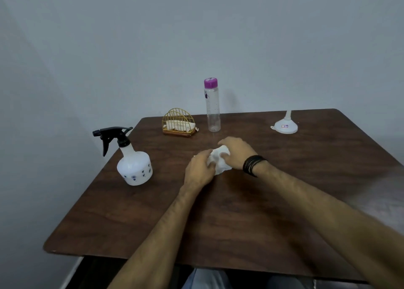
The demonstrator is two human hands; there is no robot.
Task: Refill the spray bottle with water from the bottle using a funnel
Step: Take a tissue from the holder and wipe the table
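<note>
A white spray bottle (134,166) with a black trigger head stands near the table's left edge. At the back middle stands a clear water bottle (212,109) with its purple cap on. A white funnel (285,124) rests upside down at the back right, spout up. In the middle of the table, my left hand (200,171) and my right hand (237,152) both grip a crumpled white tissue (218,161) held between them against the tabletop.
A gold wire napkin holder (178,122) with white napkins sits at the back, left of the water bottle. The brown wooden table (218,223) is pushed against a grey wall. A black band circles my right wrist.
</note>
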